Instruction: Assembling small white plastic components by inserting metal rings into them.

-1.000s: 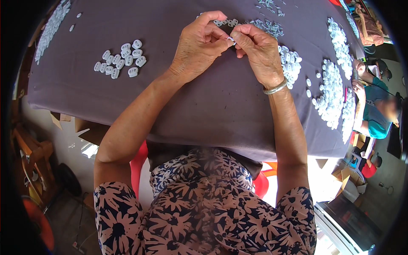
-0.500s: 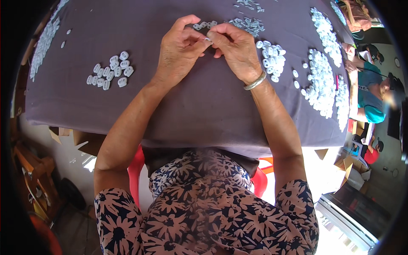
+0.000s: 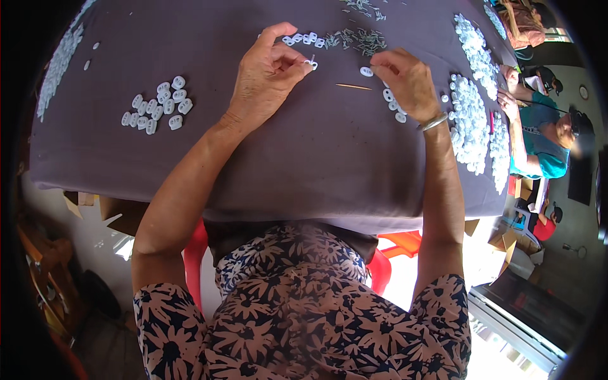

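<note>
My left hand (image 3: 269, 79) pinches a small white plastic piece (image 3: 310, 65) between thumb and fingertips, with a short thin pin (image 3: 313, 58) standing up from it. To the right, my right hand (image 3: 405, 82) has its fingers drawn together, tips just above a white oval piece (image 3: 366, 71); whether they touch it or hold something else is hidden. A thin pointed wooden stick (image 3: 353, 86) lies between the hands. Beyond them stretches a short row of white pieces (image 3: 306, 39). My right hand partly covers a small pile of white oval pieces (image 3: 392, 101).
A loose group of white pieces (image 3: 158, 104) lies at left. Small grey pins (image 3: 367, 42) are scattered at the far middle. Large heaps of white pieces (image 3: 468, 126) cover the right side, another heap (image 3: 58, 66) the far left. A co-worker (image 3: 538, 136) sits at the right edge.
My hands have separated: the right moved away to the right, beside the oval pieces, while the left stays with its white piece. The wooden stick now shows on the cloth. The view has shifted slightly.
</note>
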The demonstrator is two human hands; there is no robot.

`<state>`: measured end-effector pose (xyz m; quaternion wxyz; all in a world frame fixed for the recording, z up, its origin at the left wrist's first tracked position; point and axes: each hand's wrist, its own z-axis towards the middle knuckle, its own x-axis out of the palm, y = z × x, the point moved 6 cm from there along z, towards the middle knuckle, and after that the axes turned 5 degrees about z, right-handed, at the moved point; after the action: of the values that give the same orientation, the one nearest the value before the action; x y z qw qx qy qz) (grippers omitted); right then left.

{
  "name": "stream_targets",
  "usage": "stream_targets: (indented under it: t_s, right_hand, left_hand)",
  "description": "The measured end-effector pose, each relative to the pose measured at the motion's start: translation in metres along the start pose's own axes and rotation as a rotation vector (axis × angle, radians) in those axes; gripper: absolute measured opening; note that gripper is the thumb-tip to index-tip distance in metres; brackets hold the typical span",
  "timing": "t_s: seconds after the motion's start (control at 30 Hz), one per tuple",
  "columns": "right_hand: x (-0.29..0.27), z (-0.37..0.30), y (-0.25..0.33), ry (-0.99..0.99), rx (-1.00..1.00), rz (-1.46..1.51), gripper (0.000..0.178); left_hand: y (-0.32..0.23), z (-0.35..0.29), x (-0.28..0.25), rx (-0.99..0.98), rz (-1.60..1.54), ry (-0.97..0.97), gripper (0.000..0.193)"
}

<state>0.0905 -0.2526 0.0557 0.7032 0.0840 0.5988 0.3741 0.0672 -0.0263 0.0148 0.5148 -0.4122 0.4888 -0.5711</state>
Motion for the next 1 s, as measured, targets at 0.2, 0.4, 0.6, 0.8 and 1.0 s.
stream_targets:
  t_s: [0.2, 0.4, 0.6, 0.8, 1.0]
  right_hand:
    - [0.015, -0.011, 0.019, -0.046, -0.080, -0.083, 0.012]
    - [0.021, -0.005, 0.025, 0.007, -0.060, -0.054, 0.012]
    - [0.042, 0.013, 0.040, -0.011, 0.201, 0.721, 0.006]
    - [0.065, 0.018, 0.042, -0.002, 0.211, 0.908, 0.013]
    - [0.062, 0.015, 0.046, -0.009, 0.149, 0.841, 0.013]
  left_hand:
    - [0.003, 0.000, -0.001, 0.022, 0.037, -0.016, 0.049]
    - [0.000, -0.001, -0.001, 0.019, 0.058, -0.017, 0.050]
    - [0.000, -0.002, 0.001, -0.009, 0.102, 0.044, 0.049]
    - [-0.002, -0.001, 0.001, -0.019, 0.107, 0.068, 0.049]
    - [-0.002, -0.001, 0.002, -0.029, 0.128, 0.083, 0.049]
